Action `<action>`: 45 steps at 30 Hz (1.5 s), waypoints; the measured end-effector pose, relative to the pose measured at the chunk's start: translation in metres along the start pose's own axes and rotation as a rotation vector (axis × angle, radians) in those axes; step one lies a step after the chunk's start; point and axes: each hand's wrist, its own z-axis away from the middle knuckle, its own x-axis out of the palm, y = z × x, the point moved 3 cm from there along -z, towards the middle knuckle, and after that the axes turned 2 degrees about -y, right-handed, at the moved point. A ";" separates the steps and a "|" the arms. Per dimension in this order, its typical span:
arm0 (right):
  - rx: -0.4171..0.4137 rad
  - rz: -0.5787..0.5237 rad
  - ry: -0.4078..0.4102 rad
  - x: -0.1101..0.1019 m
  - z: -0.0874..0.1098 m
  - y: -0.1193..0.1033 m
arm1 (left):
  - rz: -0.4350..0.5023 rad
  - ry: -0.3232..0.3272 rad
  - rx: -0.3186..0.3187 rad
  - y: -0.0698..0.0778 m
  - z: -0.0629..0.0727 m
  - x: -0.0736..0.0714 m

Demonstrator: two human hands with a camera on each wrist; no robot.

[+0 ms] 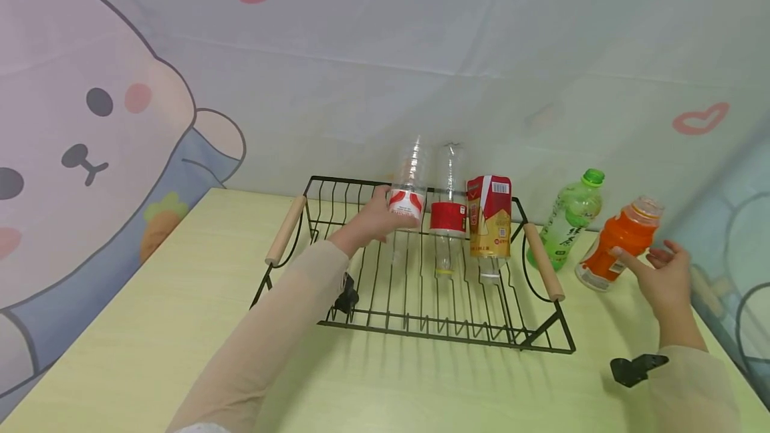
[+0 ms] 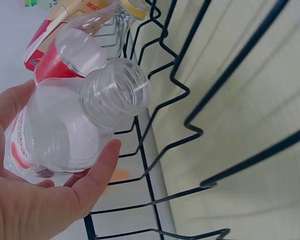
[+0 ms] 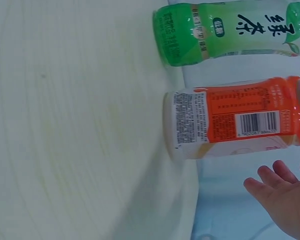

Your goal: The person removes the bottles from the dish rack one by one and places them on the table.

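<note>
My left hand (image 1: 380,214) grips a clear plastic bottle (image 1: 412,172) with a red-and-white label, held upside down over the rack. In the left wrist view its uncapped mouth (image 2: 121,92) points at the wires, the thumb on one side and fingers on the other. The black wire dish rack (image 1: 421,334) has wooden handles. Beside the orange-labelled bottle (image 1: 622,239), which stands uncapped on the table, is my right hand (image 1: 664,279). Its thumb overlaps the bottle's upper part and the other fingers are spread away from it.
In the rack, an inverted clear bottle with a red label (image 1: 448,216) and a red-and-gold bottle (image 1: 490,219) lean at the back. A green tea bottle (image 1: 568,219) stands capped right of the rack. A printed cloth (image 1: 361,85) hangs behind the table (image 1: 180,299).
</note>
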 end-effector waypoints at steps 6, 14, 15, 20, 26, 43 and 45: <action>-0.041 -0.021 0.024 -0.012 0.016 -0.022 | 0.015 -0.003 0.020 0.007 0.003 0.000; -0.101 0.008 0.098 -0.031 0.023 -0.048 | -0.046 -0.005 0.045 0.017 0.009 -0.005; -0.105 0.013 0.111 -0.033 0.024 -0.052 | -0.054 -0.003 0.047 0.018 0.009 -0.006; -0.127 0.052 0.142 -0.040 0.033 -0.068 | -0.077 -0.002 0.059 0.026 0.013 -0.008; -0.162 0.069 0.160 -0.043 0.042 -0.085 | -0.076 -0.022 0.084 0.034 0.020 -0.010; -0.367 0.043 0.081 -0.027 0.071 -0.136 | -0.125 -0.087 0.128 0.052 0.042 -0.016; -0.395 0.042 0.074 -0.025 0.077 -0.142 | -0.145 -0.088 0.137 0.054 0.047 -0.018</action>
